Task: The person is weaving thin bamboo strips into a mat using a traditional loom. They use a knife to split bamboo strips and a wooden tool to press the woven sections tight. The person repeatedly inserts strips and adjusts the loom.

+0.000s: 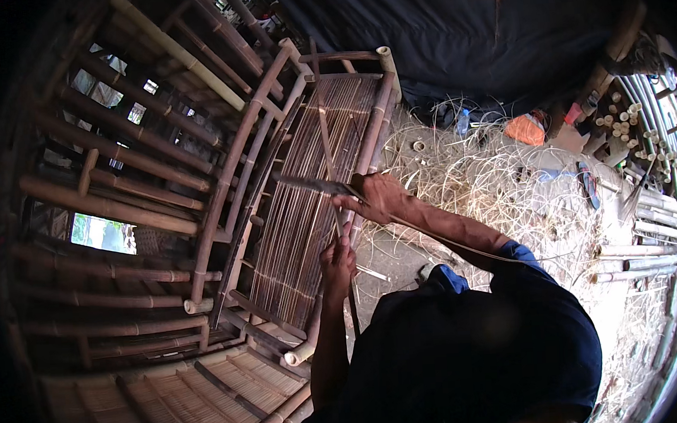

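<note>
My right hand (pixel 382 196) is closed round the handle of a knife (pixel 310 184), whose long blade points left over a slatted bamboo bench (pixel 290 238). The blade lies across a long, narrow bamboo strip (pixel 324 131). Just below it, my left hand (pixel 337 264) grips that strip, the fingers pinched round it. The strip stretches away over the bench's far end, and its near end drops past my left wrist. Another thin pale strip (pixel 433 235) runs along my right forearm. The knife handle is mostly hidden in my fist.
Curly bamboo shavings (pixel 491 179) cover the floor to the right. Bamboo poles (pixel 658 246) are stacked at the far right, near an orange bag (pixel 526 129). A dark sheet (pixel 421 36) hangs behind. Bamboo railings (pixel 119 178) stand left, above another slatted seat (pixel 172 408).
</note>
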Demonstrator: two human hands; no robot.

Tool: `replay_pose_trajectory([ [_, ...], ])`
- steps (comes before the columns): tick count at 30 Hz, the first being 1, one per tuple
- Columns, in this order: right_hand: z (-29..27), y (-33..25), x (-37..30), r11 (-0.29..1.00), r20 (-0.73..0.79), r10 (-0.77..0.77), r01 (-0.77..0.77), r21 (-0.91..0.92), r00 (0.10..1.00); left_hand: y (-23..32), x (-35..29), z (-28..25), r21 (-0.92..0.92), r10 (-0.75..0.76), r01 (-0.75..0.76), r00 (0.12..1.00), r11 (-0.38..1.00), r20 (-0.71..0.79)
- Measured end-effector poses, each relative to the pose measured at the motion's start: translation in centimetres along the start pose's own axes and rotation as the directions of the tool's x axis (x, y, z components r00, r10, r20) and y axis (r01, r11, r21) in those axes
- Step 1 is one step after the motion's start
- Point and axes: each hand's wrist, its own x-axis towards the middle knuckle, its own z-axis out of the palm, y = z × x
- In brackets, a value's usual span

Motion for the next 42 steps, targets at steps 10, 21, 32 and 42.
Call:
replay_pose_trajectory([
  [10,2.4,11.7,2.3,0.603,-0.478,-0.627,-0.006,-0.797,0.615,-0.2,-7.0,-0.9,0.638,0.179,-0.146,0.984,0.756,0.013],
  [21,-2.0,12.6,4.3,0.824,-0.344,0.057,-0.239,-0.514,0.937,-3.7,-13.5,-4.8,0.6,0.207,-0.151,0.978,0.785,-0.025],
  [32,5.2,20.7,-0.5,0.526,-0.165,0.612,-0.242,0.815,0.774,-5.7,-12.0,-8.0,0.844,0.022,-0.084,0.996,0.529,0.086],
  [42,9.1,3.0,-5.2,0.534,0.067,0.311,-0.233,0.813,0.948,-3.4,-1.9,-1.2,0.431,-0.224,0.155,0.968,0.889,0.114],
])
